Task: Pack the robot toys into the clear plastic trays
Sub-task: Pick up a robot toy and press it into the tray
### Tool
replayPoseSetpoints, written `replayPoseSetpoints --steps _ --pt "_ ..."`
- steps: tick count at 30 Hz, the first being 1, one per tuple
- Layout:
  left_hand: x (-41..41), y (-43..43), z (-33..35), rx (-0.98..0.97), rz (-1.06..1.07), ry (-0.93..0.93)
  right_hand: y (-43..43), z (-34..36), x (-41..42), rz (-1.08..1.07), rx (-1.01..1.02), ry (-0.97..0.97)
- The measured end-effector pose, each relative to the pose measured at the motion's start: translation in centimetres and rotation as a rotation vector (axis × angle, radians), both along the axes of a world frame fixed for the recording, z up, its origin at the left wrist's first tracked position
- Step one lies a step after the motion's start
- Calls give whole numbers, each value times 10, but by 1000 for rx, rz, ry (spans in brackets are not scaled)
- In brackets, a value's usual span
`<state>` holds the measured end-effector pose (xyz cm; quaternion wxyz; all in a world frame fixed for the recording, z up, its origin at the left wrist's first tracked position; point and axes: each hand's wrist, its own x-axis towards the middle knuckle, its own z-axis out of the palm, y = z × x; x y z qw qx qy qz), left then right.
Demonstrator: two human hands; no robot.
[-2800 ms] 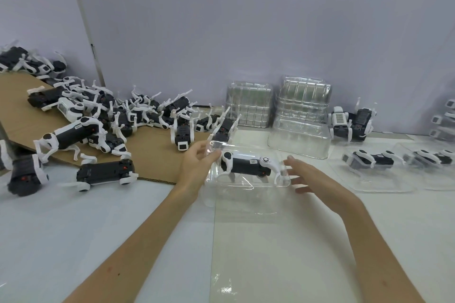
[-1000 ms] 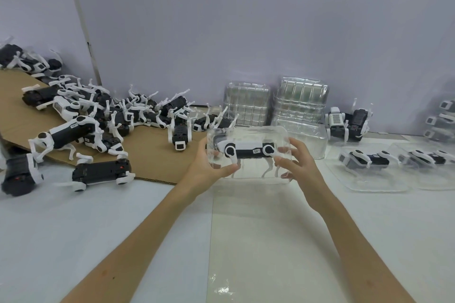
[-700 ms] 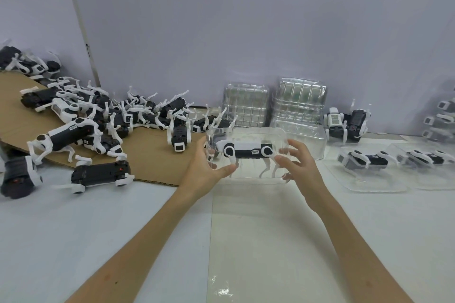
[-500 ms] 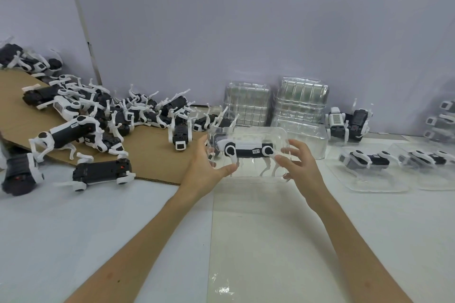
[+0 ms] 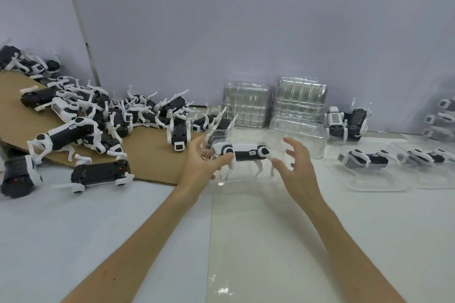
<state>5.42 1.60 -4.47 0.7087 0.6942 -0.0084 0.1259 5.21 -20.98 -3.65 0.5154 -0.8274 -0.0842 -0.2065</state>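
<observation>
Well to the left of the clear tray [image 5: 272, 139], a cut-off toy [image 5: 14, 177] runs out of the frame edge; between it and the tray the loose robot toys [image 5: 98, 115] lie heaped on a cardboard sheet [image 5: 152, 155], legs so tangled that single bodies are hard to count; a stray toy [image 5: 101, 174] lies just off the cardboard on the white table [image 5: 73, 229]; the left hand [image 5: 202, 167] grips the tray's left end, thumb pressed on the front over the shoulder of the robot toy [image 5: 246, 154] inside, its other fingers curled behind the plastic and only dimly seen through it; the tray is held up off the table, tipped on edge, with the toy lying lengthwise in it, much as half a second ago; below the tray a glossy clear sheet [image 5: 246, 241] lies on the table, its outline hard to make out; the right hand [image 5: 296, 170], whose fingertips were on the tray's right end half a second ago, has loosened; its fingers are spread and lightly curled just right of the tray, and whether the thumb tip touches the plastic I cannot tell; behind the tray and to its right, stacks of empty trays [image 5: 299, 98] stand against the wall; further right two standing toys [image 5: 347, 123] are upright; right of the tray the packed trays [image 5: 384, 186] lie flat, a toy in each; beyond them the edge toys [image 5: 440, 115] are blurred and cut off
</observation>
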Motion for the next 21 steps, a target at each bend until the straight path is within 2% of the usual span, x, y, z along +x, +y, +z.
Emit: replayPoseSetpoints --steps 2,4,8,10,14,17,21 --pt "0 -2 -2 29 94 -43 9 1 -7 -51 -111 -219" --pt "-2 -3 -2 115 191 -102 17 3 -13 8 -234 -320" --pt "-4 -3 -3 210 279 -155 33 -4 -18 117 -734 -174" --pt "-6 -5 -4 229 260 -186 36 -12 -17 144 -912 -101" --pt "-11 -12 -5 321 175 -258 39 -21 -16 132 -1010 -50" --pt "-13 -14 -6 403 139 -275 39 -26 -16 93 -998 -63" --pt "-15 -15 -7 476 199 -292 38 -26 -15 96 -931 -69"
